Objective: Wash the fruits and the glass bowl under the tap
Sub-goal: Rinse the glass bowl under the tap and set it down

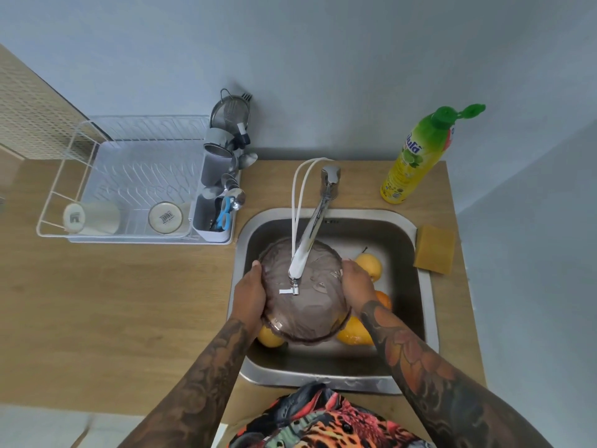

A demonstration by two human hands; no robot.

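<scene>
A smoky glass bowl [307, 315] is held over the steel sink [332, 370], right under the tap spout [307, 250]. My left hand [250, 297] grips its left rim and my right hand [358, 281] holds its right side. Water lies on the glass. Fruits rest in the sink beneath and around the bowl: a yellow apple [370, 265] at the right, an orange [384, 300] partly behind my right forearm, another orange fruit [352, 334] below it, and a yellow fruit [269, 337] at the bowl's lower left.
A yellow sponge [434, 250] lies on the sink's right edge. A dish soap bottle [416, 156] with an open green cap stands at the back right. A white dish rack [129, 182] with cups and a cutlery holder [219, 189] sits on the wooden counter [113, 302] at the left.
</scene>
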